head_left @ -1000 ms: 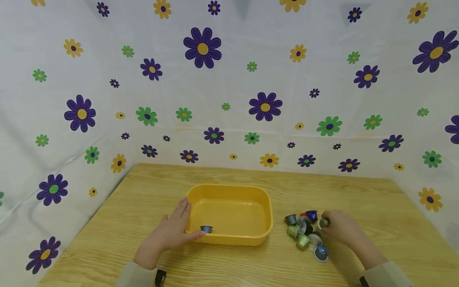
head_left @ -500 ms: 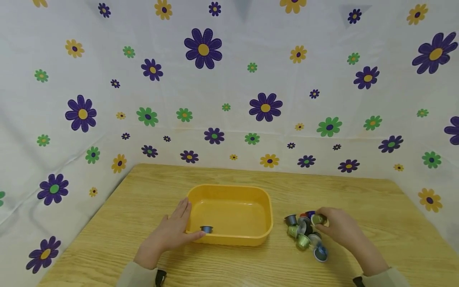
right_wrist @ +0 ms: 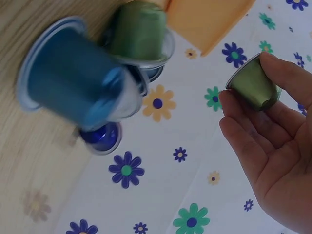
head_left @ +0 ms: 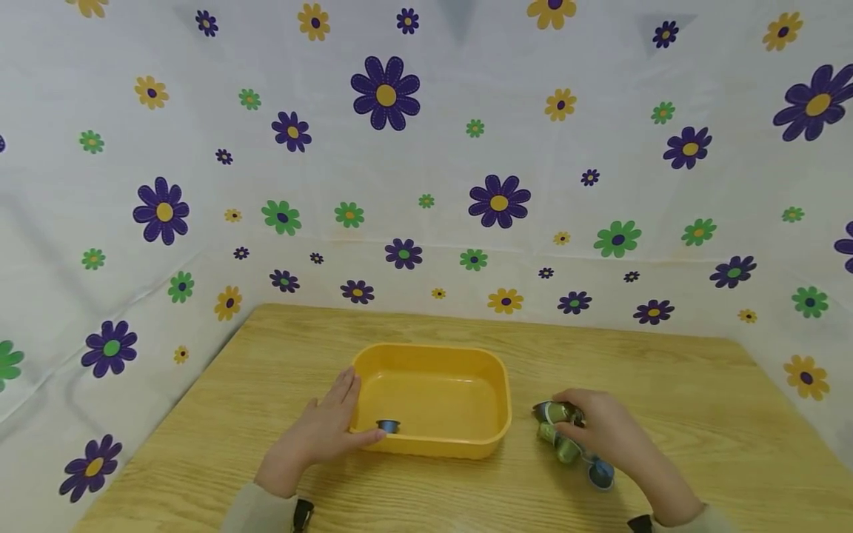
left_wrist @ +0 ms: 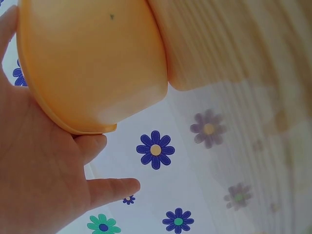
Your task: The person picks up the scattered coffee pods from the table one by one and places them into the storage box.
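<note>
My right hand (head_left: 609, 429) pinches an olive-green coffee capsule (right_wrist: 254, 84) between thumb and fingertips. In the head view it hovers over a small heap of capsules at the right, covering part of them. Light green capsules (head_left: 568, 450) and a blue capsule (head_left: 600, 474) show at the heap's near side. The right wrist view has the blue one large, with a dark blue capsule (right_wrist: 101, 137) behind. My left hand (head_left: 318, 438) rests at the yellow tub (head_left: 440, 447), fingers straight along its left wall, thumb on the near rim. One blue-grey capsule (head_left: 388, 426) lies inside the tub.
The tub and the heap stand side by side on a wood-grain table (head_left: 426, 496), with a strip of tabletop between them. A white flowered cloth (head_left: 426, 148) hangs behind the table and along both sides.
My right hand has lifted the olive-green capsule from the heap's right side and carried it left over the other capsules. My left hand and the tub have stayed put; the head view has shifted slightly.
</note>
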The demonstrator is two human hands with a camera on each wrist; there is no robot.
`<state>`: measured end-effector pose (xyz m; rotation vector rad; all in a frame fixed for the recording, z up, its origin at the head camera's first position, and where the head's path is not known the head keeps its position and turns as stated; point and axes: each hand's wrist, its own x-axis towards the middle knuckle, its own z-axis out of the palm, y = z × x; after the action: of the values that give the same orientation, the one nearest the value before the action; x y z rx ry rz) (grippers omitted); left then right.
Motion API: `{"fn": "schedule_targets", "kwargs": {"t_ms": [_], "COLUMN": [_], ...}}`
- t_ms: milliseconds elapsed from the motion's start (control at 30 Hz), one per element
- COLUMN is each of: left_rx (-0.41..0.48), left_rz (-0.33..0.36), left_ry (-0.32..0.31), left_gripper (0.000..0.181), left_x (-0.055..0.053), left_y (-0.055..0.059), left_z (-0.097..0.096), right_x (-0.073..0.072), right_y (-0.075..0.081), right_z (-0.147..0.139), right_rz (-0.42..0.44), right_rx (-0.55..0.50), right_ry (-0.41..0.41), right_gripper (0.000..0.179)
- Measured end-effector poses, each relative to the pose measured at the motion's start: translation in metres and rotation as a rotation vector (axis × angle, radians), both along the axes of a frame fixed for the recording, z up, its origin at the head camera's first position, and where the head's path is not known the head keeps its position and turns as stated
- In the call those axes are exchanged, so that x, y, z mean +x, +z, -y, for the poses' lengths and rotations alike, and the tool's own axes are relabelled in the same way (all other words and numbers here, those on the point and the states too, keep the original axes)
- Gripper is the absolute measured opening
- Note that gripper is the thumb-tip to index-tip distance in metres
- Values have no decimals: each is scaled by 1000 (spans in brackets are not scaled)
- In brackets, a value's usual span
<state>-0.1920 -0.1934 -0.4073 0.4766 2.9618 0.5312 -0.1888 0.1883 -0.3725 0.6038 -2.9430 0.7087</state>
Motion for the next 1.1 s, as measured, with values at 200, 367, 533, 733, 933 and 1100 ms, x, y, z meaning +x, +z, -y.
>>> {"fn": "schedule_targets", "kwargs": {"t_ms": [200, 367, 533, 733, 933, 1100], "left_rx": [13, 12, 12, 13, 5, 6], "left_rz": [-6, -8, -15, -8, -7, -5], "left_ry": [2, 2, -3, -3, -4, -7], "left_gripper": [96, 96, 96, 96, 97, 98], "left_x": [1, 2, 1, 0, 1, 1], "left_y": [0, 0, 0, 1, 2, 2], "left_z": [1, 2, 2, 1, 1, 1], "right_x": [1, 0, -2, -4, -5, -8], "right_y": [6, 6, 5, 5, 4, 2], "right_z": [20, 36, 51, 71, 88, 100], "right_rz": [-24, -4, -2, 17, 4, -15], "right_rx": [-32, -106, -156, -180, -190, -181], "right_ry": [58, 148, 219, 271, 317, 342], "right_gripper": [31, 30, 28, 29, 30, 30]}}
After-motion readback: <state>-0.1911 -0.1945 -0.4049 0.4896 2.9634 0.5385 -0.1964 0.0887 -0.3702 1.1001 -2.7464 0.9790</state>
